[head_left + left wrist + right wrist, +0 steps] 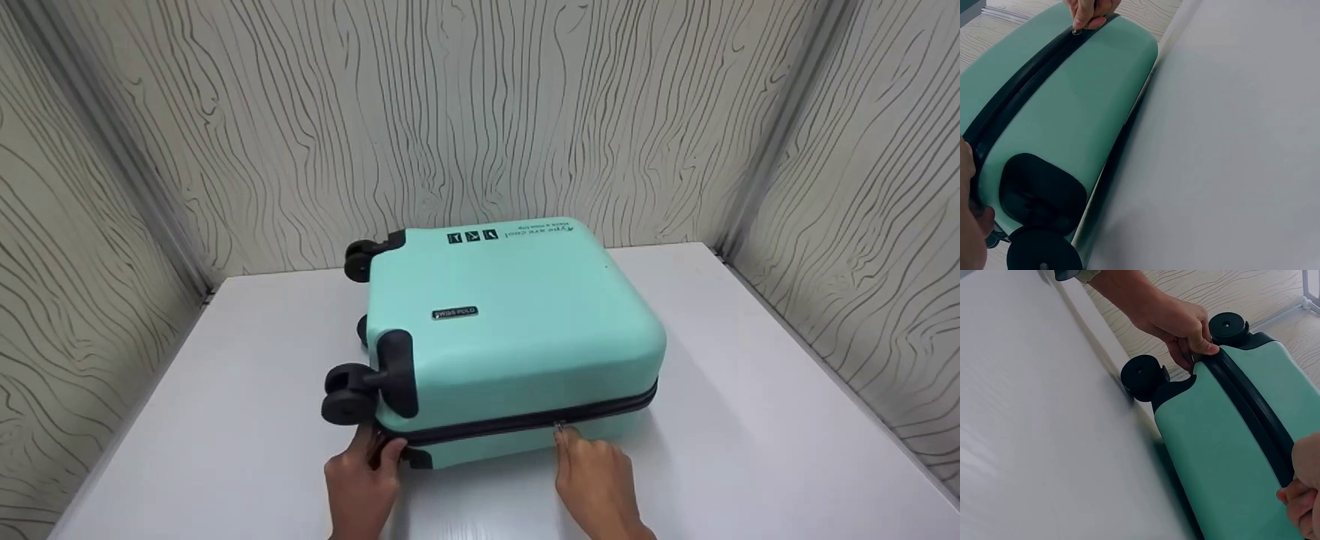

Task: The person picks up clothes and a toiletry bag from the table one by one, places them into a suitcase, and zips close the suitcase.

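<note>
A mint-green hard-shell suitcase (510, 292) lies on its broad side, its black wheels (349, 394) pointing left. A black zipper band (480, 429) runs along the side that faces me. My left hand (364, 480) grips the near wheel-end corner; its thumb presses at the zipper band, as the right wrist view shows, and its other fingers are partly hidden behind the end. Farther right on the same side, my right hand (598, 480) pinches the small metal zipper pull (1076, 32) between thumb and fingers. Along its visible length, the zipper band looks closed.
The suitcase rests on a white table (750, 420). Wood-grain patterned panels (480, 112) stand behind the table and on both sides, with grey strips at the corners.
</note>
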Available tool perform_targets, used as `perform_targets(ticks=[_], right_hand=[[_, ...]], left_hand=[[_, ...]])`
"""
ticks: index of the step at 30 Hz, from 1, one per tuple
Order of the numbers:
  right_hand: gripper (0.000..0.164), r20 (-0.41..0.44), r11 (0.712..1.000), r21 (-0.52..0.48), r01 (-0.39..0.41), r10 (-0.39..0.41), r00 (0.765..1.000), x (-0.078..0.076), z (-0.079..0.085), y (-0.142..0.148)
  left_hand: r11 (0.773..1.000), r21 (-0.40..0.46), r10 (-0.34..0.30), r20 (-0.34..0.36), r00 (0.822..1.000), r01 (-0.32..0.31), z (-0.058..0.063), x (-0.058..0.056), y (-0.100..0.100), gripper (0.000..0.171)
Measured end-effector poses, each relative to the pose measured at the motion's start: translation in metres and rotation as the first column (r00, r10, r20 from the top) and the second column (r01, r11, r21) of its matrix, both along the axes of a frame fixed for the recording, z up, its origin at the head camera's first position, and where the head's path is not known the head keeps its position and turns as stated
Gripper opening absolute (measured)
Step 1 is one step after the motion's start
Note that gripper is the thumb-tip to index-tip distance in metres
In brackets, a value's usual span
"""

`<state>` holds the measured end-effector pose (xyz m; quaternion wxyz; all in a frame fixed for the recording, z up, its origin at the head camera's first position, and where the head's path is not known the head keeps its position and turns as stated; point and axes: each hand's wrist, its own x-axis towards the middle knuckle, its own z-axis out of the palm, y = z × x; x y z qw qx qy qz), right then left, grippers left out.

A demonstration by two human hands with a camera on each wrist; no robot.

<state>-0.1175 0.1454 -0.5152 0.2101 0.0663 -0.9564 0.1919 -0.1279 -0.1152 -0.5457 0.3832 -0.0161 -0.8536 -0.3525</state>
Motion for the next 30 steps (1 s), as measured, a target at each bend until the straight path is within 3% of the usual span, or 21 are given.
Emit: perform_targets(ticks=[9, 14, 22, 30], right_hand=[[0.027, 0.024, 1.000, -0.007, -0.016, 0.016, 1.000, 0.002, 0.001, -0.012], [0.027, 0.031, 1.000, -0.006, -0.027, 0.027, 0.999, 0.002, 0.001, -0.015], [0.026, 0.034, 0.998, -0.006, -0.055, 0.056, 0.998, 0.003, 0.002, -0.021], [0.028, -0.028, 0.998, 0.005, -0.060, 0.060, 0.998, 0.002, 0.000, -0.028]], left_hand=[[1.000, -0.020, -0.008, -0.030, 1.000, 0.007, -0.001, -0.001, 0.000, 0.031], [0.999, -0.038, -0.011, -0.076, 0.997, 0.008, -0.002, -0.001, -0.001, 0.041], [1.000, -0.030, -0.012, -0.036, 0.999, 0.011, -0.002, 0.000, -0.001, 0.039], [1.000, -0.016, -0.007, 0.020, 1.000, 0.007, 0.002, 0.001, 0.001, 0.038]])
